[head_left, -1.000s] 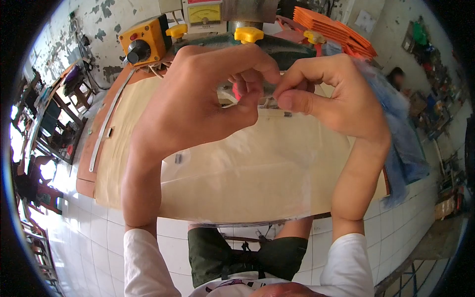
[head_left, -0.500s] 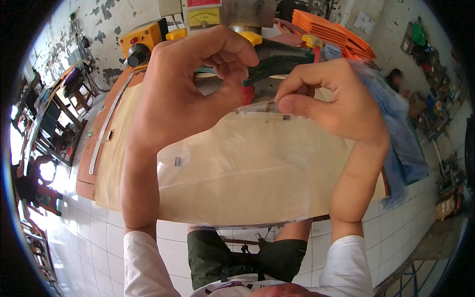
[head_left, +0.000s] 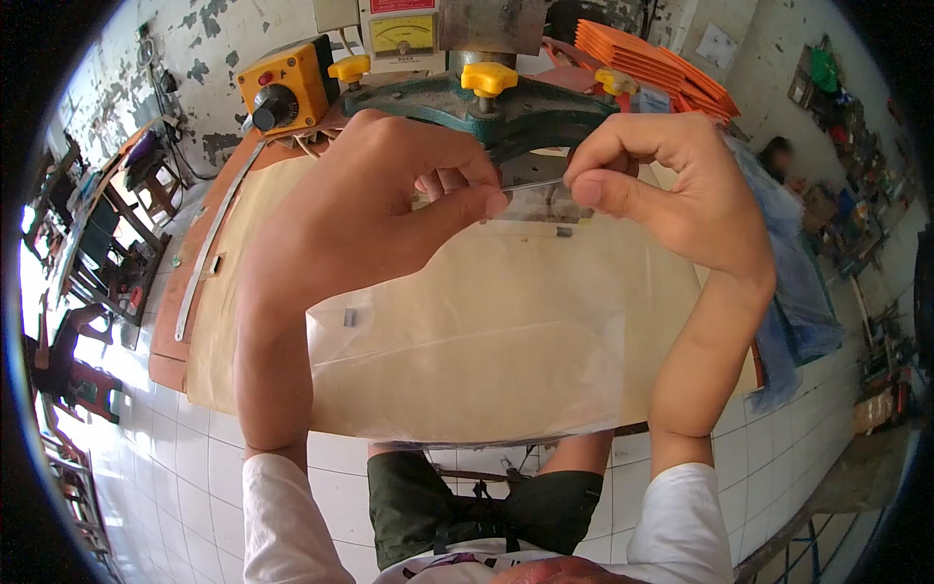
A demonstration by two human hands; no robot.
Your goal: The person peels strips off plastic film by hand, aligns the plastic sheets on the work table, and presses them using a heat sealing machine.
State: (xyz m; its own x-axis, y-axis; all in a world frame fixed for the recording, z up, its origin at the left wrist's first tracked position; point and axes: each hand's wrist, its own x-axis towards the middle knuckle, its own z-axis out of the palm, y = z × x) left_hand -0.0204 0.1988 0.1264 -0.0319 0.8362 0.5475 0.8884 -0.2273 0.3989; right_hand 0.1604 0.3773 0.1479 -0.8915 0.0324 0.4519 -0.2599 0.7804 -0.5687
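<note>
A clear plastic sheet [head_left: 467, 360] lies over the tan table cover [head_left: 652, 311], its upper edge lifted and stretched between my two hands. My left hand [head_left: 365, 209] is closed, pinching that edge between thumb and forefinger. On the other side, my right hand [head_left: 676, 185] pinches the same edge, also closed. The edge shows as a thin line between the fingertips, just in front of a dark green machine frame [head_left: 545, 107] with yellow knobs [head_left: 488, 78]. Small dark strips [head_left: 349, 317] show through or on the sheet.
A yellow control box [head_left: 287, 88] with a black dial stands at the back left, beside a meter [head_left: 403, 36]. A metal ruler [head_left: 216, 243] lies along the left. Blue plastic sheets [head_left: 793, 302] hang at the right edge. Orange folded pieces [head_left: 652, 63] are stacked behind.
My left hand has come down and right, its thumb and finger closing on the sheet's edge. My right hand has shifted slightly right, and the edge between them looks stretched.
</note>
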